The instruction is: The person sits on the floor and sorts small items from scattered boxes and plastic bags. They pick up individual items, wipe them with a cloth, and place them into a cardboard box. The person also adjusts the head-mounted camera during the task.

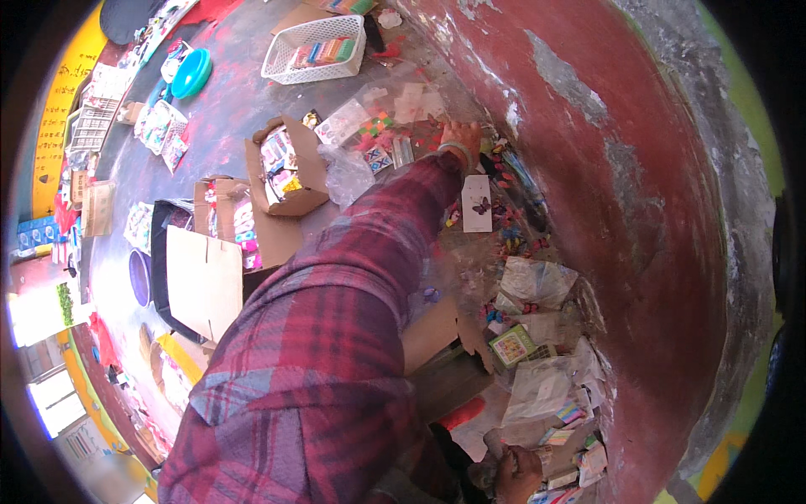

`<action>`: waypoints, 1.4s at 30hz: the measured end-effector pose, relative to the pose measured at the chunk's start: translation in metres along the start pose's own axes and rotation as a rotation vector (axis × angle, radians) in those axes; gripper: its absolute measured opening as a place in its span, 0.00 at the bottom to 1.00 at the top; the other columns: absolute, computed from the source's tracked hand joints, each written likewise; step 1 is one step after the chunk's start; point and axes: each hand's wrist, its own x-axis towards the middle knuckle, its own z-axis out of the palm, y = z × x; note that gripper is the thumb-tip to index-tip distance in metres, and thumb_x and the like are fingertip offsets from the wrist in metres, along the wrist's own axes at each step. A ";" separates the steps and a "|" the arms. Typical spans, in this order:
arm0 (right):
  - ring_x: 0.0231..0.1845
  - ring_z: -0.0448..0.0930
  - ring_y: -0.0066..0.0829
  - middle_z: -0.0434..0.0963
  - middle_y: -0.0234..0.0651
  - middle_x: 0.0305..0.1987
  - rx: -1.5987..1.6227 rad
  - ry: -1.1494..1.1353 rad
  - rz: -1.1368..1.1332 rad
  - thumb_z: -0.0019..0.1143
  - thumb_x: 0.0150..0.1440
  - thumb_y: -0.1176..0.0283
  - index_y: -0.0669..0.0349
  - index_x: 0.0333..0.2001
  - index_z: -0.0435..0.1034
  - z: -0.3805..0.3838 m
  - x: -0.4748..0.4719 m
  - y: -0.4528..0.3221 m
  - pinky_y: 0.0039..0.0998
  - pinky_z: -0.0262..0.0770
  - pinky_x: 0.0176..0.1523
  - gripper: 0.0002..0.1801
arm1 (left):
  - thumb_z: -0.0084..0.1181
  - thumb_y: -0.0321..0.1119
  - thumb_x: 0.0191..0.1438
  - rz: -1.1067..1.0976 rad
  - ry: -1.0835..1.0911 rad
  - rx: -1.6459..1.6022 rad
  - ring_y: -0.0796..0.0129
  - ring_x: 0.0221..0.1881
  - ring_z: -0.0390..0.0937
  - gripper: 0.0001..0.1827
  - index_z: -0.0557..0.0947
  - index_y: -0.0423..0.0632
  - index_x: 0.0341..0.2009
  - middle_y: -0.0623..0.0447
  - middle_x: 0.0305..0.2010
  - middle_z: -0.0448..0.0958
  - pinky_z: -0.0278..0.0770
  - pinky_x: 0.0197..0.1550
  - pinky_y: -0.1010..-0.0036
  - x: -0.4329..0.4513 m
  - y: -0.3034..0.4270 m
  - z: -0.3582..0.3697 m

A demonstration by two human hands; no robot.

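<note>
My left hand [461, 137], with a bangle at its wrist and a plaid sleeve behind it, reaches far out to the loose small items by the wall's foot. Its fingertips are down among them, and what they touch is hidden. Just below it lies a white card with a butterfly piece [476, 204], beside scattered colourful butterfly ornaments [511, 236]. At the bottom, my right hand [519, 474] is bent near small packets and cards [563, 477]; whether it holds anything cannot be made out. Clear plastic bags [540, 389] and a green picture box [512, 346] lie above it.
A worn red wall [661, 302] rises along the right. Left of my arm stand an open cardboard box of packaged goods [308, 167], more boxes and a purple basin [140, 277]. A white plastic basket [315, 74] and turquoise basins [191, 73] are farther off. An open carton [450, 378] sits right of my sleeve.
</note>
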 end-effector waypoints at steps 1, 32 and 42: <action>0.25 0.72 0.39 0.73 0.40 0.23 -0.059 0.041 -0.059 0.41 0.54 0.63 0.59 0.25 0.70 0.003 -0.004 0.001 0.35 0.68 0.30 0.14 | 0.59 0.39 0.38 0.002 -0.041 -0.001 0.51 0.52 0.65 0.28 0.71 0.48 0.47 0.46 0.46 0.71 0.67 0.47 0.62 -0.010 0.010 -0.012; 0.34 0.72 0.39 0.74 0.38 0.31 0.135 1.321 -0.046 0.49 0.51 0.66 0.60 0.32 0.72 -0.035 -0.082 -0.038 0.34 0.67 0.39 0.10 | 0.57 0.39 0.44 0.797 -0.856 -1.218 0.68 0.41 0.70 0.30 0.64 0.41 0.51 0.49 0.42 0.71 0.71 0.42 0.74 -0.449 0.112 -0.286; 0.34 0.75 0.39 0.74 0.42 0.33 0.354 1.276 -0.216 0.52 0.51 0.60 0.63 0.36 0.70 -0.036 -0.078 -0.063 0.30 0.69 0.40 0.16 | 0.57 0.31 0.35 1.193 0.129 -0.640 0.44 0.35 0.69 0.21 0.66 0.40 0.36 0.37 0.28 0.70 0.68 0.37 0.59 -0.454 0.139 -0.286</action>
